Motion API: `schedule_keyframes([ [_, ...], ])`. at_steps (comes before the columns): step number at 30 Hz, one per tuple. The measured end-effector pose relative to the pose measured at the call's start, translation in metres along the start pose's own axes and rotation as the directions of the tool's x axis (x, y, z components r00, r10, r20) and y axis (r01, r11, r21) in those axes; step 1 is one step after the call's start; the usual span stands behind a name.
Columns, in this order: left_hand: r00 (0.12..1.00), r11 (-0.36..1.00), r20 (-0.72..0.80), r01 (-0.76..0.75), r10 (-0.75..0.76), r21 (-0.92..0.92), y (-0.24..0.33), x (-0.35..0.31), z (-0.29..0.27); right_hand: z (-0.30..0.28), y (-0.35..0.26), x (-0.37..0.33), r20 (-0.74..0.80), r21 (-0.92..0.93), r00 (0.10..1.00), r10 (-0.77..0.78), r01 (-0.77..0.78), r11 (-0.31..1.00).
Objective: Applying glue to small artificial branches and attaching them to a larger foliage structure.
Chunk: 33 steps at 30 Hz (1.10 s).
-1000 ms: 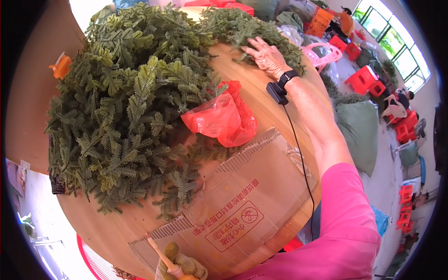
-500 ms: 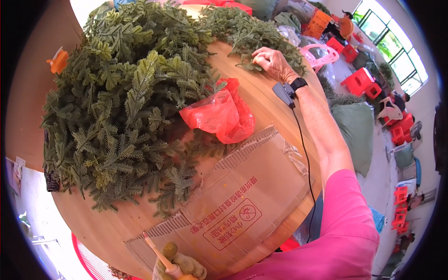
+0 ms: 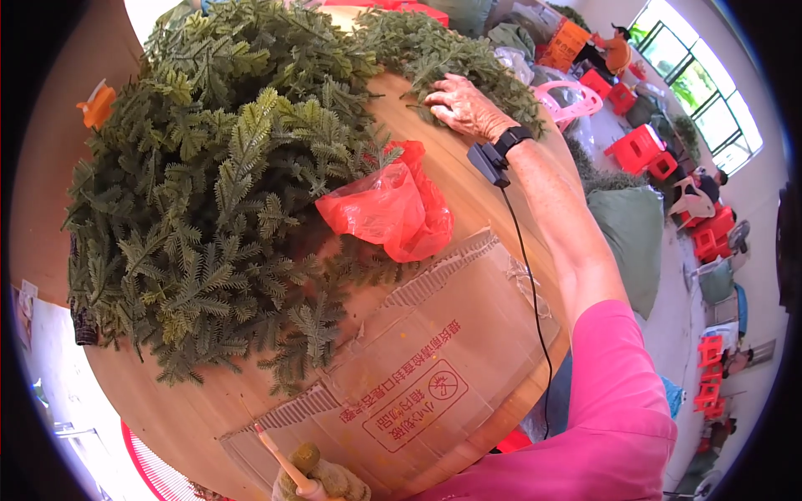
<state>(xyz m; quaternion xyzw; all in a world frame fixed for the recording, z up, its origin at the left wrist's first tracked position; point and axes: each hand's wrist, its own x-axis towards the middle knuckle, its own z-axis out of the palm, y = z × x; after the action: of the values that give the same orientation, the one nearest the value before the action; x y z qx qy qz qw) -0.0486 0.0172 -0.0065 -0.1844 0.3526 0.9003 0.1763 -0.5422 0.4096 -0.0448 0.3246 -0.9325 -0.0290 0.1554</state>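
Note:
My right hand [image 3: 464, 106], bare with a dark wrist strap, reaches to the far side of the round wooden table [image 3: 407, 107]. Its fingers are spread and touch the near edge of a smaller heap of green artificial fir sprigs [image 3: 443, 48]. At the lower edge my left hand [image 3: 330, 478], in a fuzzy greenish glove, is closed around a slim peach-coloured tool [image 3: 284, 460] with a thin pointed tip. That tip points up and left over a flattened cardboard sheet [image 3: 468, 342]. A large pile of fir sprigs [image 3: 225, 192] covers the table's left half.
A crumpled red plastic bag [image 3: 401, 209] lies between the big pile and the cardboard. A black cable [image 3: 535, 309] runs from a small box at my right wrist. Beyond the table are a green sack [image 3: 626, 242], red stools [image 3: 637, 149] and people seated near the window.
My right hand has shifted left along the sprigs, and its curled fingers have spread out. The left hand keeps its hold on the peach-coloured tool. The whole view has shifted slightly.

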Motion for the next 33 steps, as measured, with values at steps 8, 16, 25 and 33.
schedule_keyframes([
  [8, 0.986, 0.995, 0.134, -0.099, 0.099, -0.005, -0.004, 0.007, -0.003, -0.031, -0.007, -0.007, -0.194, 0.479, 0.931, 0.310, -0.186, 0.858],
  [16, 0.988, 0.995, 0.118, -0.100, 0.099, 0.006, -0.005, 0.008, -0.001, -0.018, 0.025, -0.021, -0.217, 0.806, 0.790, 0.573, -0.185, 0.562],
  [25, 0.996, 0.999, 0.092, -0.018, 0.021, -0.039, -0.005, 0.002, -0.006, -0.025, 0.027, -0.029, -0.195, 0.724, 0.775, 0.601, -0.300, 0.621],
  [33, 0.970, 0.981, 0.236, -0.014, 0.061, -0.194, -0.010, 0.007, -0.009, -0.009, 0.011, 0.002, -0.347, 0.191, 0.890, 0.297, -0.243, 0.951],
])
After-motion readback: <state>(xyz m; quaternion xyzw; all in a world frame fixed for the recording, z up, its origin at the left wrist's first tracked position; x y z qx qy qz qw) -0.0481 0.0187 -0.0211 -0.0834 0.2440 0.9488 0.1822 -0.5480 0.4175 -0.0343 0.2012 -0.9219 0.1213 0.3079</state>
